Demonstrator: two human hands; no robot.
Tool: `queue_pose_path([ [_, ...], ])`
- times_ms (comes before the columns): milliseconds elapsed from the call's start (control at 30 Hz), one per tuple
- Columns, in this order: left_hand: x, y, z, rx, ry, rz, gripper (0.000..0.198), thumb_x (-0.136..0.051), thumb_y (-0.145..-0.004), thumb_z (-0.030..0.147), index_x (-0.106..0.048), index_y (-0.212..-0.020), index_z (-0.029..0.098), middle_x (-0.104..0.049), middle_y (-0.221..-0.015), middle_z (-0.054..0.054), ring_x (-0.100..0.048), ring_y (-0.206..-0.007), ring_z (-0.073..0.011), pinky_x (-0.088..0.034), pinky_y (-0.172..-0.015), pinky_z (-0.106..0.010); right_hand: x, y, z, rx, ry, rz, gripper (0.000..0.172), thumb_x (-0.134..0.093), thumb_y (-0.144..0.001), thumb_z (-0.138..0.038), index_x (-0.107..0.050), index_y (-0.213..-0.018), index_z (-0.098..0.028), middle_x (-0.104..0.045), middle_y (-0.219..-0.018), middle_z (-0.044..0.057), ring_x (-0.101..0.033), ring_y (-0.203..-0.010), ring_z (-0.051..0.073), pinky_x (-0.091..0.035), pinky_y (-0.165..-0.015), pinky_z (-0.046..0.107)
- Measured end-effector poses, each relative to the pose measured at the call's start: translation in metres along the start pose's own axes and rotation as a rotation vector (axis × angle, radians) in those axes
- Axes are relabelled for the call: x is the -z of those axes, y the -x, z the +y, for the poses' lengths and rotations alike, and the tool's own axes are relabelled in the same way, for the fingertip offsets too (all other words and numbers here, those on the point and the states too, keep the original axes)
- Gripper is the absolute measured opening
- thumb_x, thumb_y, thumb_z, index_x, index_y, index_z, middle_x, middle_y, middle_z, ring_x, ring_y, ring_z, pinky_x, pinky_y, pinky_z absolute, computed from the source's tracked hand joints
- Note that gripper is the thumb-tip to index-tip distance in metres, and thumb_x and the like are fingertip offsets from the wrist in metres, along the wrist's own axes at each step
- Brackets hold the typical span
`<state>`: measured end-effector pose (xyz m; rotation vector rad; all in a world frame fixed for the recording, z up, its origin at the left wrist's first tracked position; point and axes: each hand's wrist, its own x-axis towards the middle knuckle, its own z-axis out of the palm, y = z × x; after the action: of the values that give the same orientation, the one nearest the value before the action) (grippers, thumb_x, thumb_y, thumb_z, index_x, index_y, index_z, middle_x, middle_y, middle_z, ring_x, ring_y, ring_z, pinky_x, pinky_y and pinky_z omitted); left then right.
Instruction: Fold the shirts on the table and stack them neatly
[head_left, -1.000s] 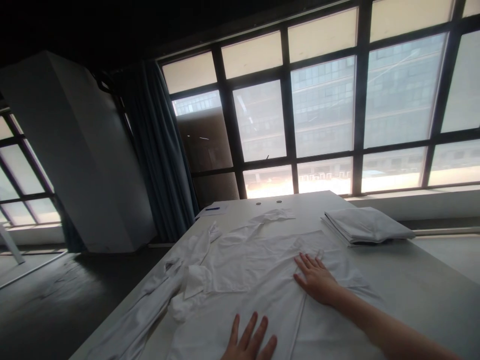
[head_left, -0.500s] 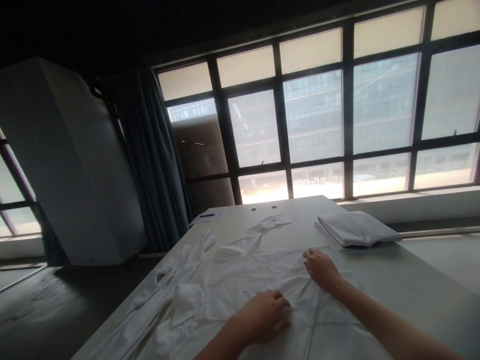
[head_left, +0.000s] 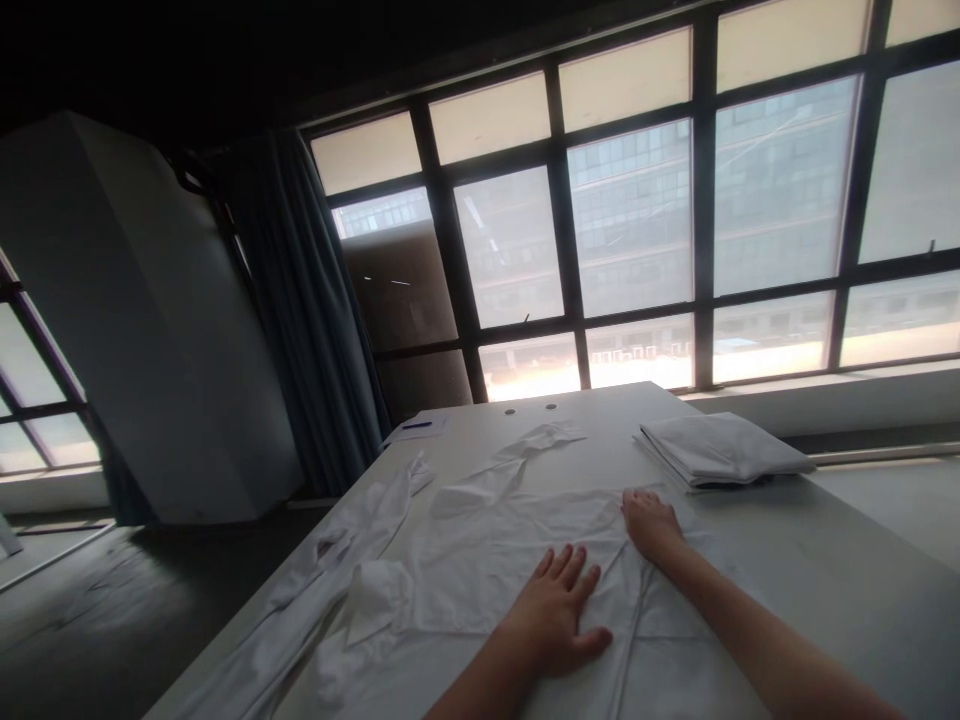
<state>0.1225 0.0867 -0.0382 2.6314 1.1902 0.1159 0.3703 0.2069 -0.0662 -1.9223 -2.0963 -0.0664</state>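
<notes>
A white shirt point(head_left: 480, 570) lies spread over the table, with shallow wrinkles and one sleeve point(head_left: 536, 440) stretched toward the far end. My left hand point(head_left: 559, 615) rests flat on its middle, fingers spread and thumb out to the right. Farther up and to the right, my right hand point(head_left: 651, 522) is closed at the shirt's right side, its fingertips bent down onto the fabric. How much cloth those fingers pinch is partly hidden. More bunched white cloth point(head_left: 315, 590) runs along the table's left edge.
A folded stack of white cloth point(head_left: 720, 450) sits on the right side of the white table point(head_left: 600, 415). At the far left corner a pen point(head_left: 417, 425) lies on paper point(head_left: 431, 432). A blue curtain point(head_left: 307, 300) and large windows stand behind.
My left hand has shifted slightly right and opened from a curled pose to spread fingers, flat on the shirt. My right hand has moved a little to the right, still at the fabric.
</notes>
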Motion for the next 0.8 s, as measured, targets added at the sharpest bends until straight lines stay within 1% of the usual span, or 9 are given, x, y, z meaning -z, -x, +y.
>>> queue_pose_path([
  [67,0.001,0.0,0.004,0.014,0.007,-0.001,0.087,-0.042,-0.091,0.076,-0.017,-0.16,0.031,-0.005,-0.168,-0.005,-0.005,-0.154,-0.0315,-0.007,-0.125,-0.053,-0.001,0.008,-0.018,0.043,-0.004,0.017,0.037,-0.036,-0.097,-0.017,-0.061,-0.123,-0.013,-0.061,-0.128,0.023,-0.055,-0.122,0.031,-0.034,-0.104,0.048],
  [133,0.002,0.0,0.007,0.019,0.025,0.034,0.085,-0.044,-0.091,0.074,-0.018,-0.16,0.031,-0.009,-0.168,-0.005,-0.008,-0.154,-0.0304,-0.008,-0.125,-0.053,-0.005,0.019,-0.038,0.129,-0.023,0.003,0.04,-0.038,-0.097,-0.02,-0.058,-0.132,-0.016,-0.055,-0.141,0.019,-0.047,-0.133,0.029,-0.025,-0.113,0.045],
  [200,0.002,0.001,0.009,0.016,0.043,0.089,0.082,-0.046,-0.093,0.07,-0.019,-0.16,0.032,-0.014,-0.167,-0.005,-0.013,-0.154,-0.0284,-0.01,-0.125,-0.051,-0.011,0.029,-0.052,0.204,-0.043,-0.039,0.046,-0.037,-0.099,-0.033,-0.053,-0.14,-0.019,-0.048,-0.152,0.015,-0.037,-0.142,0.026,-0.018,-0.118,0.042],
  [267,0.003,0.005,0.008,0.021,0.052,0.124,0.073,-0.045,-0.096,0.063,-0.025,-0.159,0.031,-0.021,-0.166,-0.005,-0.02,-0.152,-0.026,-0.014,-0.125,-0.048,-0.016,0.034,-0.054,0.231,-0.053,-0.091,0.059,-0.032,-0.1,-0.048,-0.046,-0.148,-0.018,-0.039,-0.159,0.014,-0.029,-0.148,0.028,-0.014,-0.12,0.045],
  [367,0.006,0.018,0.001,0.07,0.047,0.128,0.061,-0.041,-0.099,0.058,-0.036,-0.155,0.032,-0.028,-0.164,-0.003,-0.024,-0.151,-0.0236,-0.016,-0.125,-0.045,-0.019,0.03,-0.037,0.219,-0.056,-0.158,0.075,-0.026,-0.097,-0.064,-0.036,-0.155,-0.018,-0.029,-0.164,0.012,-0.022,-0.151,0.031,-0.011,-0.12,0.052],
  [467,0.012,0.035,-0.016,0.17,0.013,0.098,0.061,-0.037,-0.1,0.059,-0.035,-0.155,0.033,-0.024,-0.165,-0.003,-0.019,-0.153,-0.0244,-0.013,-0.125,-0.047,-0.016,0.02,-0.007,0.178,-0.049,-0.197,0.08,-0.025,-0.095,-0.067,-0.029,-0.158,-0.017,-0.025,-0.165,0.011,-0.019,-0.152,0.031,-0.009,-0.12,0.053],
  [633,0.02,0.066,-0.064,0.481,-0.096,0.083,0.071,-0.032,-0.098,0.066,-0.027,-0.158,0.03,-0.016,-0.167,-0.005,-0.012,-0.154,-0.027,-0.01,-0.124,-0.051,-0.016,0.009,0.03,0.092,-0.03,-0.21,0.087,-0.025,-0.093,-0.07,-0.027,-0.158,-0.012,-0.023,-0.165,0.014,-0.017,-0.152,0.033,-0.008,-0.121,0.053],
  [733,0.021,0.083,-0.092,0.662,-0.152,0.104,0.075,-0.027,-0.097,0.07,-0.026,-0.159,0.027,-0.015,-0.167,-0.007,-0.01,-0.154,-0.0292,-0.009,-0.123,-0.054,-0.017,0.008,0.042,0.061,-0.018,-0.201,0.083,-0.027,-0.094,-0.066,-0.028,-0.158,-0.012,-0.023,-0.165,0.014,-0.017,-0.152,0.033,-0.009,-0.12,0.053],
  [800,0.022,0.092,-0.106,0.737,-0.179,0.115,0.078,-0.026,-0.096,0.072,-0.025,-0.159,0.026,-0.014,-0.167,-0.008,-0.01,-0.154,-0.0304,-0.01,-0.122,-0.055,-0.016,0.009,0.047,0.056,-0.011,-0.192,0.082,-0.028,-0.095,-0.063,-0.028,-0.157,-0.011,-0.024,-0.165,0.013,-0.018,-0.152,0.032,-0.009,-0.121,0.053],
])
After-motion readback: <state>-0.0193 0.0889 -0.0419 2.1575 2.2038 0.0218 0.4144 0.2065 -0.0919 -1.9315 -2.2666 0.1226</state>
